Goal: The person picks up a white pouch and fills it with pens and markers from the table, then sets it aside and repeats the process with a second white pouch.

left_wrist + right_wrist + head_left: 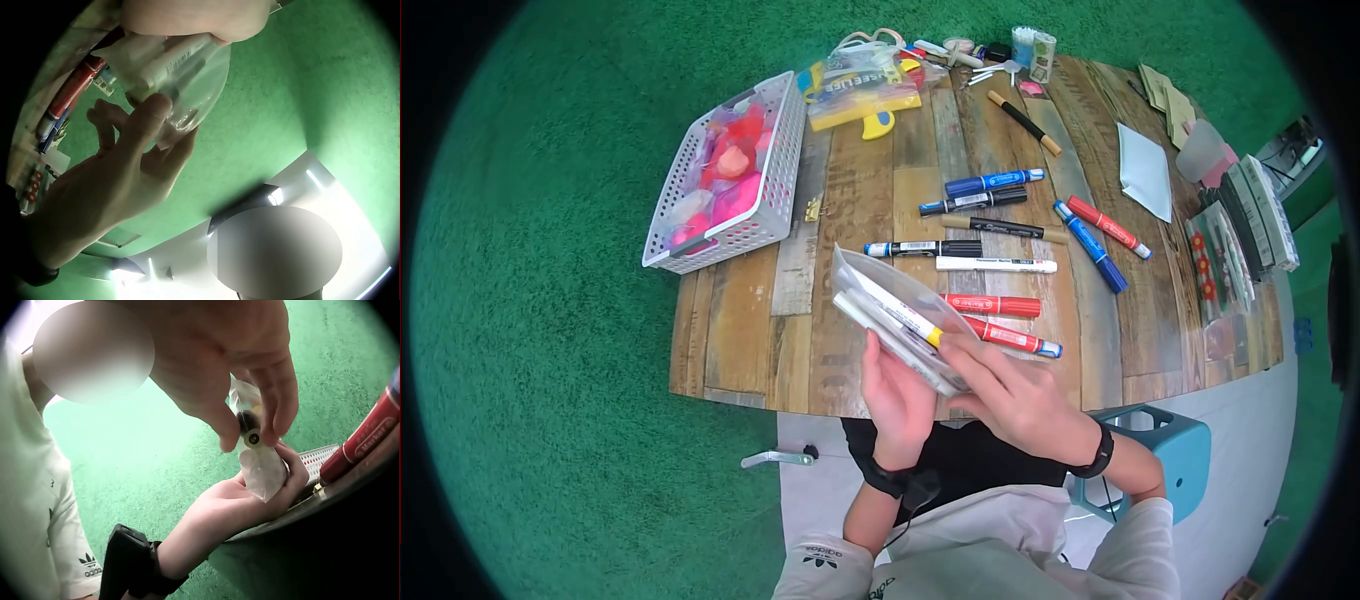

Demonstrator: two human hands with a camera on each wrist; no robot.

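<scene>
A clear pouch point(852, 268) with white pens inside is held tilted above the table's front edge. The left hand point(900, 405) grips it from below, its fingers curled round the pouch point(265, 478) in the right wrist view. From the other side, the right hand point(1020, 405) pinches the end of a white marker with a yellow band point(912, 318). In the right wrist view, the marker's round end point(252, 439) shows between thumb and fingers at the pouch's opening. Whether that marker is fully inside the pouch cannot be told.
Blue point(995, 182), black point(1000, 228), red point(997, 305) and white markers point(997, 265) lie beyond the hands. A white basket point(777, 200) of pink items stands left, a yellow bag point(860, 108) behind. At right are a white packet point(1145, 172) and upright boxes point(1268, 210).
</scene>
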